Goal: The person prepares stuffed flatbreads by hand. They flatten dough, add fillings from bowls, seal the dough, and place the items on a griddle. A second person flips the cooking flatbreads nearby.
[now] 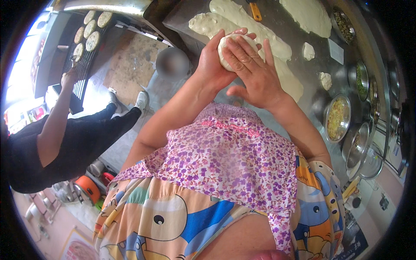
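Observation:
A round, pale ball of dough (pixel 223 48) is held between my two hands above the near edge of the worktop. My left hand (pixel 211 63) cups it from below and from the left side, thumb up. Across its top lie the fingers of my right hand (pixel 256 73), nearly straight, with the thumb held apart. Beyond my hands, long slabs of soft dough (pixel 273 42) stretch over the dark metal worktop (pixel 302 70). Two small dough lumps, one farther off (pixel 308 51) and one nearer (pixel 325 81), sit to the right.
Metal bowls hold yellowish chopped filling (pixel 338 118), greens (pixel 361 81) and brown filling (pixel 343 26) at right. A white scraper (pixel 335 51) and an orange-handled tool (pixel 255 12) lie on the worktop. At left, a person in black (pixel 65 146) reaches toward round flatbreads (pixel 93 41) on a rack.

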Motion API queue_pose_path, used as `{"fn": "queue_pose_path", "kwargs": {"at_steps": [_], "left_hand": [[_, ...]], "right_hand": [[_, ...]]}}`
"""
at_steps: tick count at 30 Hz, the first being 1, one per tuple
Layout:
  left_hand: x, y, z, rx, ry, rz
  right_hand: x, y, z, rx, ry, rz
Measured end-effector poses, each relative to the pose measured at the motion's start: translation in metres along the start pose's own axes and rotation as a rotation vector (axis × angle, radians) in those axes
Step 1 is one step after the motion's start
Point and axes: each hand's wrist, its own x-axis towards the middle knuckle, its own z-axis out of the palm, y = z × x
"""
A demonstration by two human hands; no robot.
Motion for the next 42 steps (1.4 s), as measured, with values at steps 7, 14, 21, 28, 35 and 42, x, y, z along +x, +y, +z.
{"fn": "queue_pose_path", "kwargs": {"at_steps": [7, 14, 21, 28, 35, 42], "left_hand": [[0.002, 0.001, -0.009, -0.148, -0.109, -0.106], [0.016, 0.013, 0.000, 0.158, -0.004, -0.050], [0.018, 0.055, 0.000, 0.334, 0.170, 0.064], [-0.004, 0.081, 0.004, 0.178, 0.222, 0.235], [0.000, 0.100, 0.002, 0.154, 0.305, 0.265], [0.010, 0.112, 0.015, 0.225, 0.255, 0.303]], "right_hand": [[0.010, 0.003, -0.017, 0.279, 0.157, -0.080], [0.016, 0.101, -0.037, 0.160, 0.286, 0.170], [0.085, 0.367, -0.142, -0.553, 0.605, 0.495], [0.158, 0.479, -0.171, -0.595, 0.103, 0.757], [0.172, 0.512, -0.188, -0.347, -0.061, 0.741], [0.203, 0.648, -0.190, -0.159, -0.236, 1.047]]}}
